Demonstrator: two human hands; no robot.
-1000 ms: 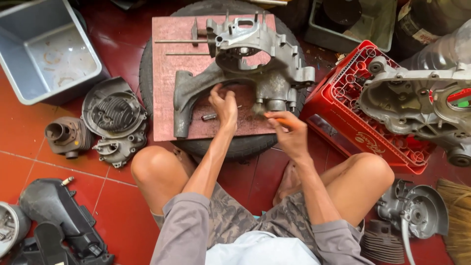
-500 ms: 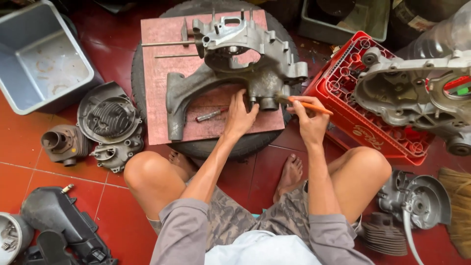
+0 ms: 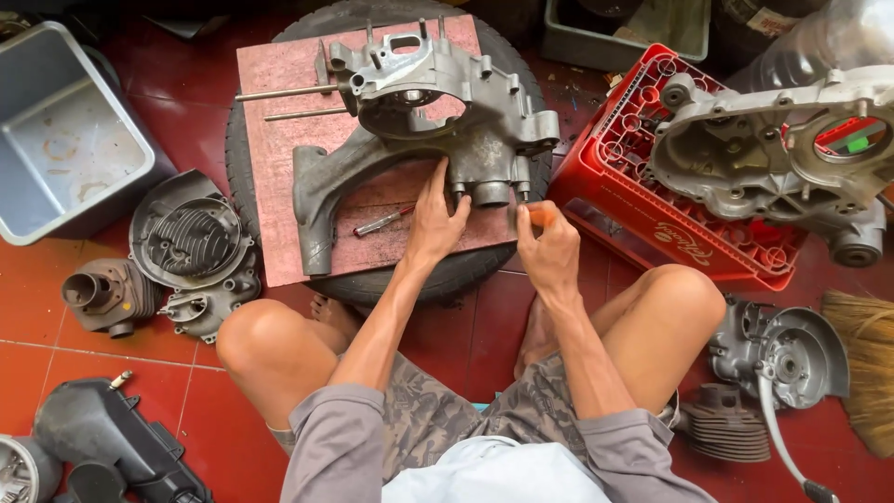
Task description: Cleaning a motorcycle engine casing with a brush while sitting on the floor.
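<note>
Sitting cross-legged on the red tile floor (image 3: 56, 373), the person has a grey cast-aluminium engine crankcase (image 3: 419, 121) lying on a reddish-brown square board (image 3: 279, 186), and the board sits on top of a black rubber tyre (image 3: 466, 270) laid flat, in the middle of the scene a bit towards the far side.

The left hand (image 3: 436, 219) lies flat with its fingers spread open, fingertips pressed against the near edge of the crankcase, and it grips nothing. The right hand (image 3: 548, 247) is curled closed around an orange-handled tool (image 3: 540, 215), held just right of the left hand and right up at the crankcase's near-right corner (can't tell what kind of tip it has, the hand and the casting hide it). A small red-and-silver screwdriver (image 3: 382, 221) lies loose on the board just left of the left hand.

Lots of parts around. Right of the tyre there's a red plastic bottle crate (image 3: 643, 214) with a second grey engine case (image 3: 773, 158) resting on it. Far left is a grey rectangular metal tub (image 3: 65, 149). Near that, left of the tyre, a round dark finned cylinder shroud (image 3: 191, 237) and a rusty brown cylinder barrel (image 3: 102, 296). A black plastic housing (image 3: 112, 438) sits at the near left corner. On the near right, beside the person's knee, there's a grey round engine cover (image 3: 787, 359), with a straw broom head (image 3: 866, 373) at the right edge.
</note>
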